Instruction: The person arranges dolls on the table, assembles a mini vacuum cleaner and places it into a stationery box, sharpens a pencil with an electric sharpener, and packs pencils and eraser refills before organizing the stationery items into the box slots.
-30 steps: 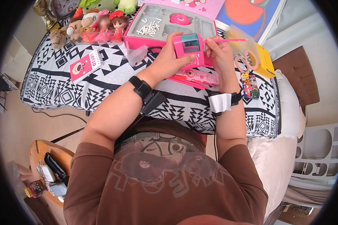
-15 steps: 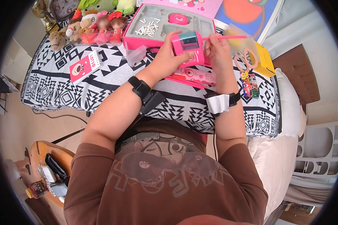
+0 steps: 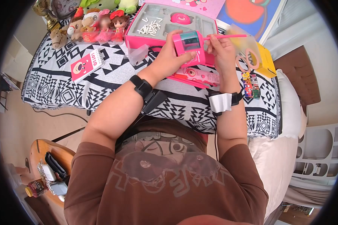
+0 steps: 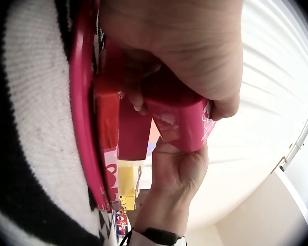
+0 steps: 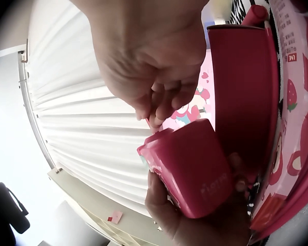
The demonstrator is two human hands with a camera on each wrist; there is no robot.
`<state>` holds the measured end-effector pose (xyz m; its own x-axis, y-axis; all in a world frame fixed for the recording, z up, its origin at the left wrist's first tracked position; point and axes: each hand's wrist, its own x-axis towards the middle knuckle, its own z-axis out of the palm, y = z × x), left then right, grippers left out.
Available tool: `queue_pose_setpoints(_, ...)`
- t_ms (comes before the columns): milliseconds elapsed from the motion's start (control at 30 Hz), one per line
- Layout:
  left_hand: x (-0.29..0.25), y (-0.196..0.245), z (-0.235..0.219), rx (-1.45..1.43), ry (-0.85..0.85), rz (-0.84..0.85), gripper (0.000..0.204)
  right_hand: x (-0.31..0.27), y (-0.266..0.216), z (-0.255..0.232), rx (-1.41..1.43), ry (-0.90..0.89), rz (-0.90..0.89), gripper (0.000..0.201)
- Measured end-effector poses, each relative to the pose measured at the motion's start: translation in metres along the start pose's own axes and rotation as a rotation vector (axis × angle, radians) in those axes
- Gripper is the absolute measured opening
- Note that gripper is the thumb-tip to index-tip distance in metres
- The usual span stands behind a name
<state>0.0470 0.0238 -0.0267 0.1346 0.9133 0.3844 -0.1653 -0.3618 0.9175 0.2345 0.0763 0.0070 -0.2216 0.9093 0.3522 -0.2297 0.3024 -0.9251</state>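
Note:
My left hand (image 3: 167,60) grips a pink pencil sharpener (image 3: 199,57) with a clear teal window on top, thumb across its front. On its right side my right hand (image 3: 223,56) pinches a long pink pencil (image 3: 234,36), one end at the sharpener's side and the other sticking out to the right. In the right wrist view the right fingertips (image 5: 156,120) sit close against the sharpener (image 5: 190,169), and the pencil is mostly hidden. Below the sharpener lie a pink printed packet (image 3: 201,76) and several pink pencils (image 3: 187,81).
Behind stands an open pink gift box (image 3: 133,39) with white sticks and a pink item in its grey tray. A clear plastic box (image 3: 138,55), a Lotso notepad (image 3: 87,66) and dolls (image 3: 101,30) are left; scissors (image 3: 248,60), a yellow box (image 3: 266,62) and colourful figures (image 3: 251,86) are right.
The left hand keeps the sharpener in nearly the same place. The right fingers have shifted and turned slightly on the pencil, which now points out almost level.

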Motion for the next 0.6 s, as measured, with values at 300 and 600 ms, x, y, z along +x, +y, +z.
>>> queue_pose_setpoints(300,-0.001,0.001,0.0,0.072,-0.033,0.005,0.082,0.003,0.013,-0.007,0.134,0.045,0.041,0.012)
queue_pose_setpoints(600,-0.002,0.005,0.0,0.042,-0.018,-0.006,0.082,0.001,-0.01,-0.008,0.022,-0.095,0.063,0.012)
